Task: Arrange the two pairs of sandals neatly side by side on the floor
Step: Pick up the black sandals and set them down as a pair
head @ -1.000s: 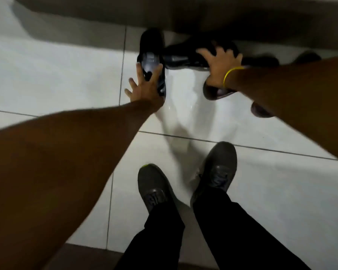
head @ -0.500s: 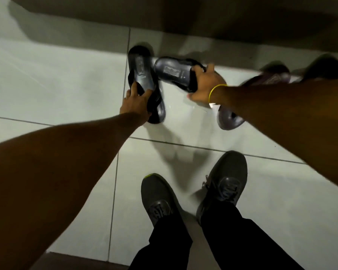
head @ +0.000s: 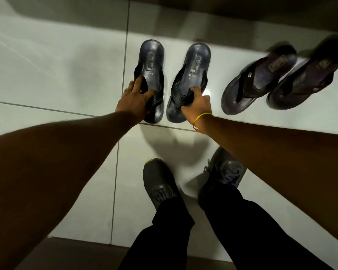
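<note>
Two black sandals lie side by side on the white tiled floor, heels pointing away from me. My left hand [head: 134, 99] grips the strap of the left black sandal [head: 150, 61]. My right hand [head: 196, 103], with a yellow band at the wrist, grips the strap of the right black sandal [head: 195, 63]. To the right sits a dark brown pair, both tilted to the right: one brown sandal [head: 260, 78] next to the other brown sandal [head: 308, 76], close together and apart from my hands.
My two grey sneakers [head: 160, 188] stand on the tile just below the sandals. A dark wall base or ledge [head: 203, 14] runs along the far side behind the sandals. White floor tiles [head: 47, 61] stretch to the left.
The black sandals were crossed and askew; both hands have turned and drawn them into a parallel pair. The brown pair has come fully into view as the camera shifted.
</note>
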